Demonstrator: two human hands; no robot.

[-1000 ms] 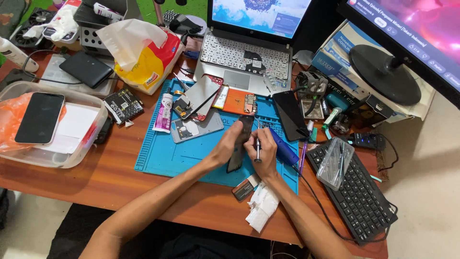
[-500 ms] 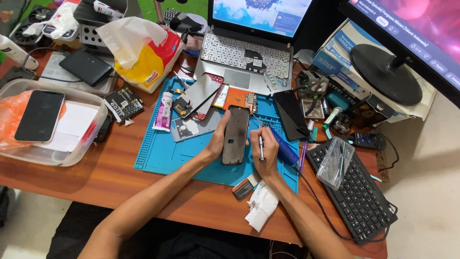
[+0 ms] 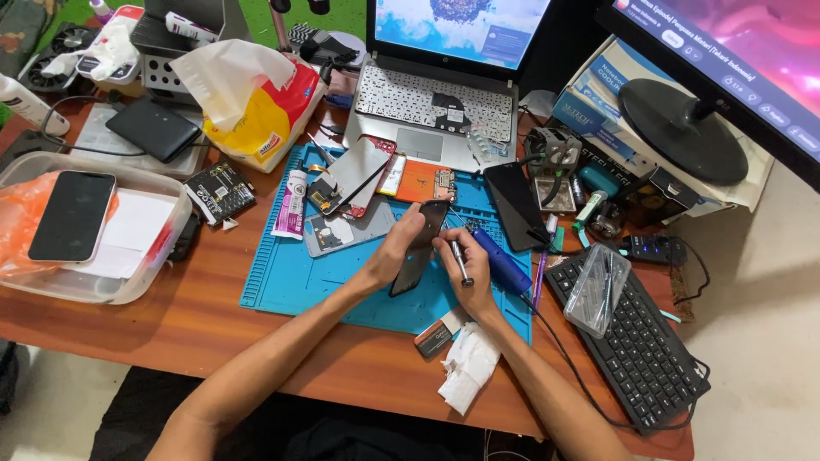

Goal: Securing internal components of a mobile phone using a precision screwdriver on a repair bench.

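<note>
The crumpled white tissue point(image 3: 465, 367) lies nearest on the desk edge. Above it, the right hand point(image 3: 468, 271) pinches a small screwdriver point(image 3: 461, 263), tip toward eleven o'clock. The left hand point(image 3: 400, 248) grips a dark phone point(image 3: 420, 248) over the blue mat point(image 3: 290, 277), long axis running one to seven. A dark panel point(image 3: 517, 205) lies toward one o'clock, the laptop point(image 3: 440, 102) beyond.

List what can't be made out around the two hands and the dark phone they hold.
- Head view: the face of the dark slim phone is turned edge-on, so its surface is unreadable.
- The left hand covers the phone's upper edge.
- The tip of the thin silver screwdriver in the right hand is too small to tell.
- The blue silicone work mat is partly hidden under both forearms.
</note>
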